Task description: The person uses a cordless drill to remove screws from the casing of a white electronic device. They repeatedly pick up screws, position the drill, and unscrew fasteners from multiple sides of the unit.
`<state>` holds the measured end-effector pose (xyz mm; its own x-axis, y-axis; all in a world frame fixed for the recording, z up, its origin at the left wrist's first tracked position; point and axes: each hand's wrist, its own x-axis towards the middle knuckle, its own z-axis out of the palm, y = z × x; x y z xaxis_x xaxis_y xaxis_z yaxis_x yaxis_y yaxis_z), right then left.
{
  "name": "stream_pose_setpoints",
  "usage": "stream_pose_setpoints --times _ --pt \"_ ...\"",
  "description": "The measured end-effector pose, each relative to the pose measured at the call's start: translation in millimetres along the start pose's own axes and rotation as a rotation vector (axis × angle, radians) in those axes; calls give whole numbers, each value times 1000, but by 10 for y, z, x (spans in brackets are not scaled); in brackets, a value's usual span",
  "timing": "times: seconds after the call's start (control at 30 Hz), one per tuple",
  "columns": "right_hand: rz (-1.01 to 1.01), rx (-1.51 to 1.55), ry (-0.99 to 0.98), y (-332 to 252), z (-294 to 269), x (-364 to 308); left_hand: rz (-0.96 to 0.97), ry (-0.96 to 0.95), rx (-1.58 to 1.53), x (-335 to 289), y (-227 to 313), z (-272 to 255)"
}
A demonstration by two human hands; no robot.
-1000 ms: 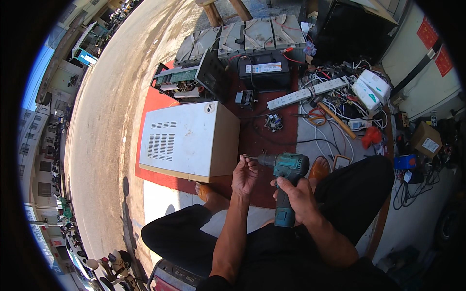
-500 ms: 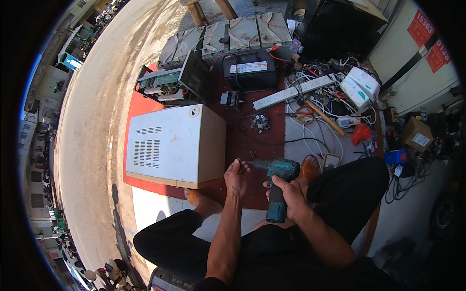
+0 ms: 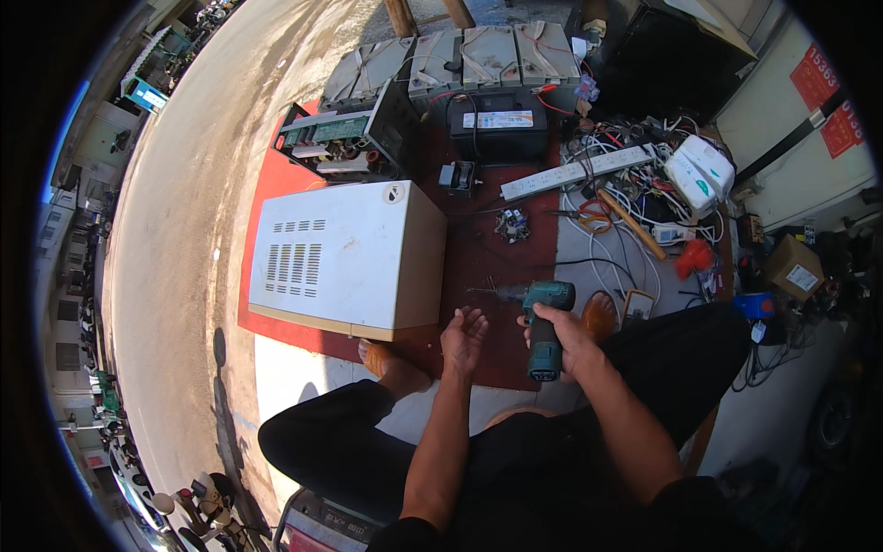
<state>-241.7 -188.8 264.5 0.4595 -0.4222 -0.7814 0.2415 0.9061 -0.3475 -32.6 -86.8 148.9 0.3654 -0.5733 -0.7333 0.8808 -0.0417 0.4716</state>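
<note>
My right hand (image 3: 572,339) is closed round the handle of a teal and black cordless drill (image 3: 550,296). The drill lies level, its thin bit pointing left over the red mat (image 3: 487,363). Below and left of the bit is my left hand (image 3: 464,339), palm turned up and fingers loosely bent and apart; no thing shows clearly in it. Left of that hand stands a white metal casing (image 3: 354,253) with vent slots and tan sides. A small heap of metal parts (image 3: 512,225) lies on the mat beyond the drill.
Beyond the casing sits an opened device with a green circuit board (image 3: 340,129). A black battery (image 3: 497,129) and several grey batteries (image 3: 464,64) stand at the back. On the right are a power strip (image 3: 579,172), orange-handled scissors (image 3: 593,217), tangled cables and a white plastic box (image 3: 699,175).
My left hand has come away from the drill's tip and moved down, its pinched fingers loosening. The drill stays in my right hand. The whole view has shifted slightly.
</note>
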Motion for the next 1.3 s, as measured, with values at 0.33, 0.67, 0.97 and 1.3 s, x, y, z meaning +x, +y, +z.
stream_pose_setpoints --times 0.33,0.67,0.97,1.3 --pt "257 330 -49 420 -296 1137 1172 -22 1105 -696 645 29" --pt "-53 -61 234 571 -452 1218 61 -45 967 -427 438 -118" --pt "-191 -185 443 167 -287 780 235 -57 984 1337 -146 246" --pt "-277 -1119 623 149 -3 900 292 217 1125 2527 -37 1455"
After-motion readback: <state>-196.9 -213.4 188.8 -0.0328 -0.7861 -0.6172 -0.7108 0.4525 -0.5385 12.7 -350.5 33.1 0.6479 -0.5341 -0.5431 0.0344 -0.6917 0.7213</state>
